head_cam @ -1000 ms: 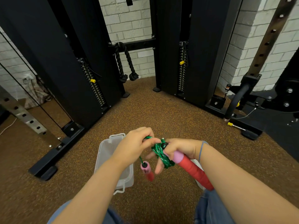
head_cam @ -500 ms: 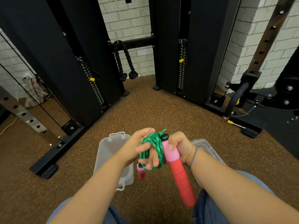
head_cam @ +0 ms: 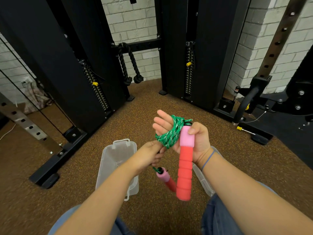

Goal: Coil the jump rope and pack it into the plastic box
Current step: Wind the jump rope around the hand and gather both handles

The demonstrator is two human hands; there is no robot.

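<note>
The green braided jump rope point(head_cam: 171, 134) is wound in several turns around the palm of my right hand point(head_cam: 194, 141), whose fingers point up and away. That hand's thumb pins one pink-and-red foam handle point(head_cam: 185, 168) against the palm, hanging downward. My left hand point(head_cam: 151, 154) pinches the rope just below the coil. The second pink-and-red handle point(head_cam: 165, 178) dangles under it, blurred. The clear plastic box point(head_cam: 116, 160) stands open on the floor below my left forearm.
A clear plastic lid point(head_cam: 202, 180) lies on the speckled brown floor under my right forearm. Black cable-machine columns point(head_cam: 71, 65) stand ahead, with a black tricep rope point(head_cam: 130, 65) hanging between them. A rack base point(head_cam: 254, 131) sits at right. My knees are at the bottom edge.
My right hand has risen and turned palm-open with the coil around it. My left hand dropped below the coil, drawing the rope down. The held handle swung to hang vertically.
</note>
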